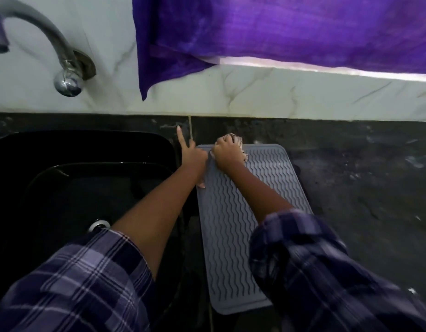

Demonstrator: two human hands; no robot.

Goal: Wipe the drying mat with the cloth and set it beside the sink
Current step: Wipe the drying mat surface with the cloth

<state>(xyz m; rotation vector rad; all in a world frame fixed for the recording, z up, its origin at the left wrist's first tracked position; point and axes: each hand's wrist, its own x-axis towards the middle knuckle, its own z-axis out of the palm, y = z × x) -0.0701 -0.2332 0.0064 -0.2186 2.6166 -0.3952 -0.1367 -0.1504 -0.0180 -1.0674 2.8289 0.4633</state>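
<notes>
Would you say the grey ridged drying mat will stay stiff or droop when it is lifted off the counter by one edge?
The drying mat looks thin, with rounded corners and moulded wavy ridges, so it is probably soft and would droop. It lies flat on the counter, so it likely slides little. The left hand holding its edge suggests wiping shifts it.

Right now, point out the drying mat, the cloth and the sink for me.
drying mat (231,212): head view, on its bare wavy ribbed middle.
cloth (240,146): head view, on the patterned bit showing past the right hand's knuckles.
sink (87,149): head view, on its black far wall.
</notes>
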